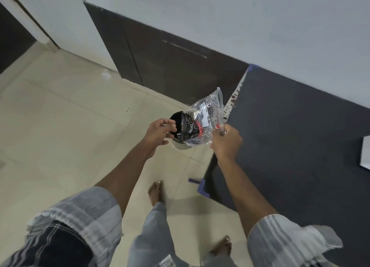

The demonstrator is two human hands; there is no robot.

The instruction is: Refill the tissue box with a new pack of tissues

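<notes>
Head view shows our right-hand fingers (222,131) curled tight around one corner of a clear plastic wrapper (206,116), pinching it closed so the wrapper hangs up and away from the fist. Our left-hand fingers (170,124) are half curled, thumb and fingertips bent toward the lower edge of the wrapper and the rim of a small round bin (179,130) with a black liner; we cannot tell whether they grip the liner, the wrapper, or nothing at all.

Moving outward, the right hand (227,142) sits just above the edge of a dark table (290,142), and the left hand (158,133) hovers over the pale tiled floor (70,116). The wrapper looks limp and flat, printed in black and red, with no stack of tissues visible inside. No tissue box shows in this view; a white edge (365,152) at the far right of the table is too cropped to identify.

We judge this as the clean-up step: the empty wrapper is being dropped into the bin. Next we need to release the right-hand pinch over the opening and let the left hand steady the liner.
</notes>
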